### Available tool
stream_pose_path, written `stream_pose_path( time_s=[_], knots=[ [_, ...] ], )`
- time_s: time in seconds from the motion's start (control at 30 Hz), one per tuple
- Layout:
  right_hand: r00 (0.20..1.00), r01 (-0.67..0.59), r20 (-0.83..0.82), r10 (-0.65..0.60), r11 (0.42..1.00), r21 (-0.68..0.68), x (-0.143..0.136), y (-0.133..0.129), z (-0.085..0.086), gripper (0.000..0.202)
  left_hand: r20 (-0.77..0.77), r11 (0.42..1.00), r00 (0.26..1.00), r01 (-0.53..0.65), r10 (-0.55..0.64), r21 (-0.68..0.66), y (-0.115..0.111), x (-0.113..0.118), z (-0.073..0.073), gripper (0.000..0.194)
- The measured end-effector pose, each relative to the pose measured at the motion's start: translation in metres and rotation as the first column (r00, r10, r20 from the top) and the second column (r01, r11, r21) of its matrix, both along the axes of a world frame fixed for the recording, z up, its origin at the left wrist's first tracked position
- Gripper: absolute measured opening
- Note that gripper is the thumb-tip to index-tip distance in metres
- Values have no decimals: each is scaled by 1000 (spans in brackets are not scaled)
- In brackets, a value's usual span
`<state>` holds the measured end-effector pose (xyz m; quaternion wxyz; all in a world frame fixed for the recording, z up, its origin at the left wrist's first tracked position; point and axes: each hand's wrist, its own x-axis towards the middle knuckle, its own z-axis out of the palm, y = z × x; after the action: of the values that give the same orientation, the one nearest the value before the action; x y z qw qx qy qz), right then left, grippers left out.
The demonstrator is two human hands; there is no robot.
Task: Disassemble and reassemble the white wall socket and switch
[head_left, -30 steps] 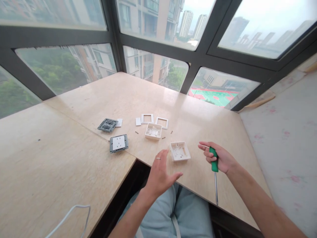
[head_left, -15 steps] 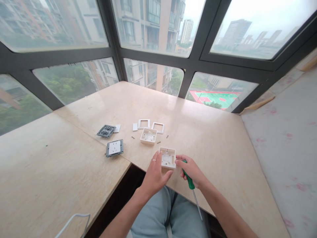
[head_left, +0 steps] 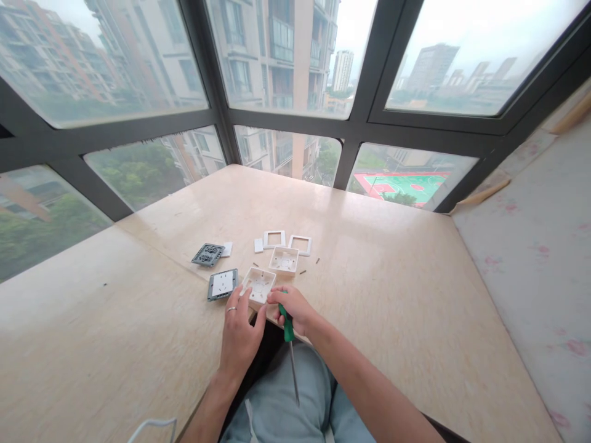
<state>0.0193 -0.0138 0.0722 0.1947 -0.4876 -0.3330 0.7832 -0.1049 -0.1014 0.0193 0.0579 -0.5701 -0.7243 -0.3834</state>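
Note:
A square white mounting box [head_left: 259, 284] is tilted near the table's inner corner, its open side up. My left hand [head_left: 241, 329] grips its left side, thumb at the near edge. Fingers of my right hand [head_left: 293, 307] touch the box's lower right corner while the hand holds a green-handled screwdriver [head_left: 287, 325], its shaft pointing down over my lap. Just left of the box lies a grey-framed socket with a white face [head_left: 223, 283]. A second white box [head_left: 284, 261] sits behind, to the right.
Farther back lie two white frames [head_left: 274, 239] [head_left: 301, 245], a small white plate [head_left: 258, 245] and a dark module [head_left: 208, 254] against another white piece [head_left: 227, 249]. Several small screws [head_left: 303, 272] are scattered about. A white cable [head_left: 154, 423] lies at the front left. Windows border the table.
Both hands have moved left with the white box, which is now beside the grey-framed socket. The screwdriver has moved left in my right hand. The view has shifted slightly.

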Motion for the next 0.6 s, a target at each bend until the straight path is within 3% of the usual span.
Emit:
stream_pose_path(
  time_s=[0.13,0.2,0.27,0.43,0.6],
  knots=[
    [988,128,-75,-133,990,-63,5,23,-6,14,15,993,1000,-6,5,118,-4,4,15,32],
    [974,218,-53,-222,974,-64,25,44,-8,15,53,988,998,8,-16,154,-6,13,21,28],
    [951,309,-11,-309,951,-31,51,70,-9,30,87,984,993,68,-83,165,-7,27,24,25],
    [880,437,136,-455,888,146,98,122,-16,37,125,937,929,348,-349,29,6,73,16,38],
    [842,328,261,-472,833,446,99,139,-42,37,120,887,899,436,-422,-149,33,96,0,37]
  ],
)
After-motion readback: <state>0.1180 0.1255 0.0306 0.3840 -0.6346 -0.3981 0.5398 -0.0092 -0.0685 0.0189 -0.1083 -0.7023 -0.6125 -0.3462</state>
